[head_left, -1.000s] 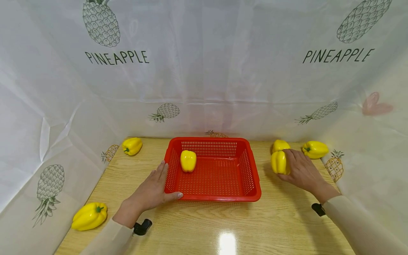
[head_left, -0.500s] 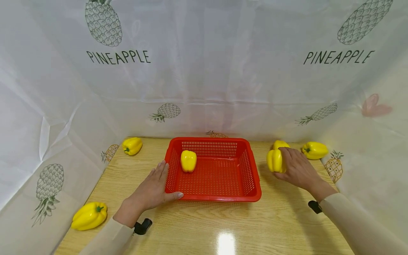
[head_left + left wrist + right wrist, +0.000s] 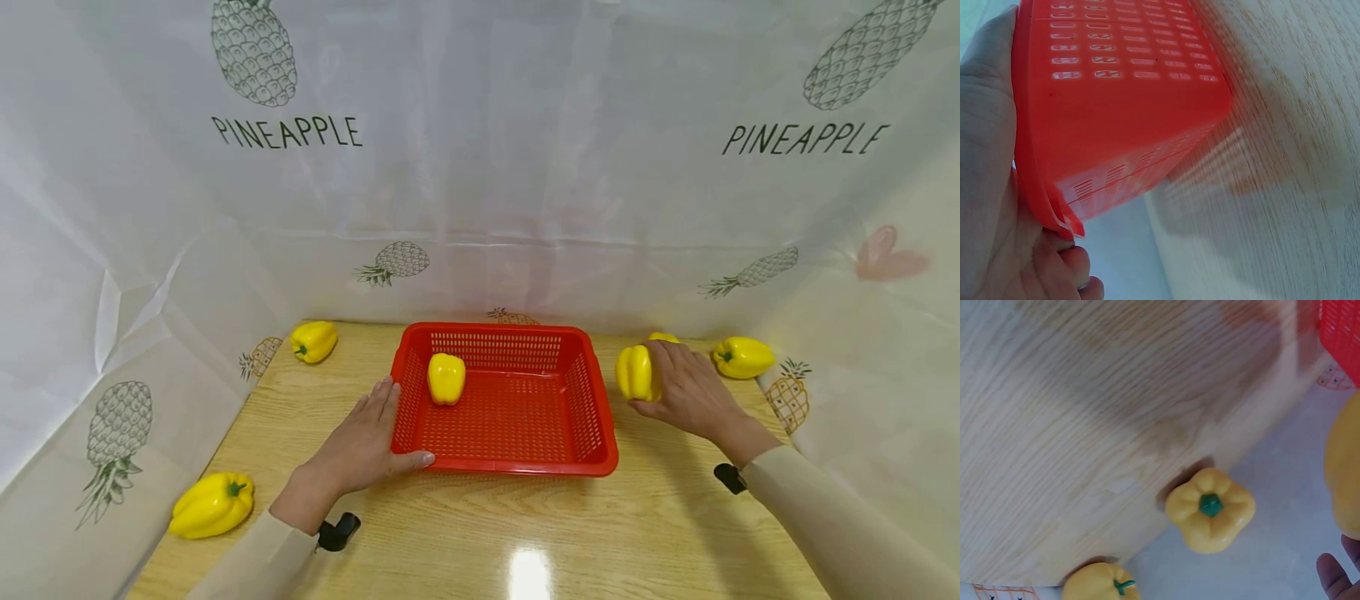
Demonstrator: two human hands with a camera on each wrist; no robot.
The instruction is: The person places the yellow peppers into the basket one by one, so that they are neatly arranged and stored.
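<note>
My right hand (image 3: 690, 390) grips a yellow bell pepper (image 3: 634, 372), raised just right of the red basket (image 3: 517, 468). The right wrist view catches this pepper (image 3: 1346, 472) at its edge, fingertips beneath it. My left hand (image 3: 354, 443) rests on the basket's near left corner, fingers along the left rim and thumb along the front. In the left wrist view the hand (image 3: 997, 169) lies against the basket's rim. One yellow pepper (image 3: 446, 379) sits inside the basket, towards the left. Behind my right hand another pepper (image 3: 663, 337) is mostly hidden.
A yellow pepper (image 3: 742, 357) lies at the table's back right corner, another (image 3: 313, 342) at the back left. A larger-looking pepper (image 3: 212, 505) lies near the front left edge. A pale pineapple-print sheet (image 3: 517, 183) hangs around the wooden table (image 3: 465, 533).
My right hand has moved left towards the basket, carrying its pepper and covering more of the one behind. The left hand stays on the basket's corner.
</note>
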